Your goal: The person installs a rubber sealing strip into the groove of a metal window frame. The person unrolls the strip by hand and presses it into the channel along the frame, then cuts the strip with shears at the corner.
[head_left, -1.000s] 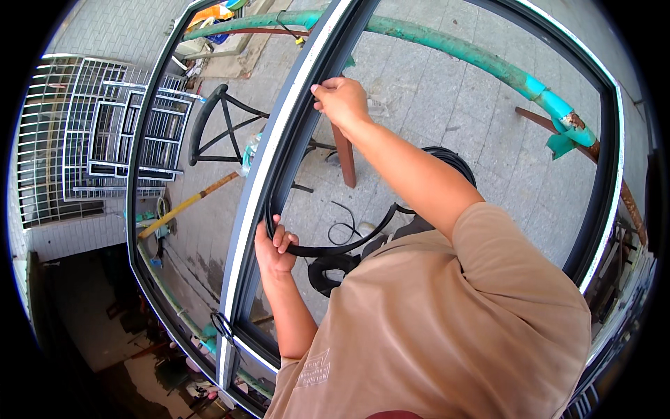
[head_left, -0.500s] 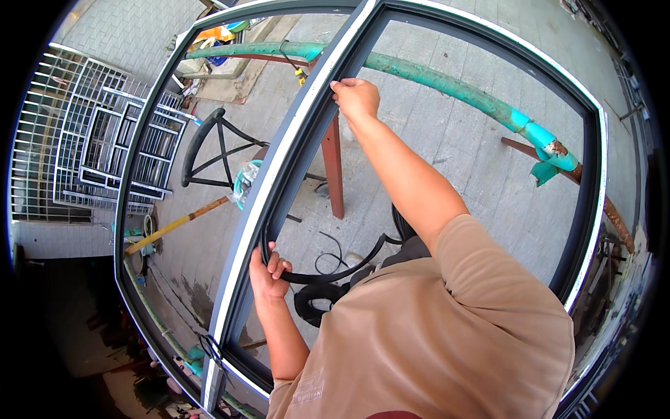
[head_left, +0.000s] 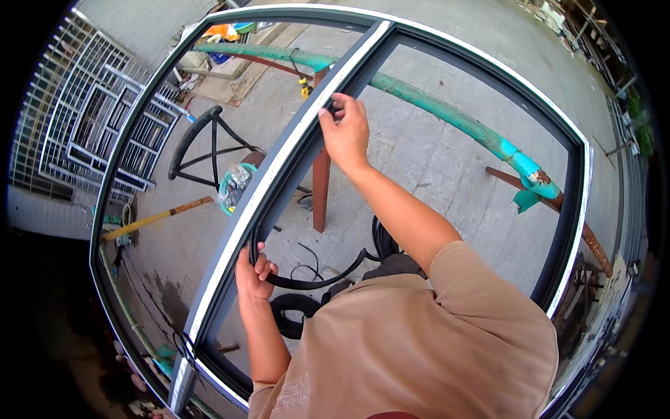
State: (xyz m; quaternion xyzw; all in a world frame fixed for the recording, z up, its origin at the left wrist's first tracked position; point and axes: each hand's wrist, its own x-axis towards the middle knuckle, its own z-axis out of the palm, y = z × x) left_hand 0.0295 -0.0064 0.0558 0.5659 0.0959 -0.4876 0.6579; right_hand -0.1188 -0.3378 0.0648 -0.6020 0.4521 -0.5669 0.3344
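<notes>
A large metal window frame [head_left: 483,63] with white-edged dark bars lies level in front of me, parted by a slanting middle bar [head_left: 285,150]. My left hand [head_left: 254,276] is closed round a black rubber seal strip [head_left: 305,284] beside the lower part of that bar. From there the strip runs up along the bar's inner edge, while its loose length sags to the right toward my body. Farther up, my right hand [head_left: 347,133] is at the same edge, thumb and fingers curled at the strip. Its fingertips are partly hidden against the bar.
Under the frame are a green pipe [head_left: 436,108], a red-brown post [head_left: 320,195], and coiled black strip [head_left: 383,237]. Through the left opening show a teal basket [head_left: 225,192], a black tubular stand [head_left: 208,143] and a yellow pole [head_left: 157,218]. Metal grilles [head_left: 105,133] lean at far left.
My right hand has shifted slightly down along the middle bar, its fingers now spread a little wider. The left hand keeps its hold on the strip. My view has moved a little.
</notes>
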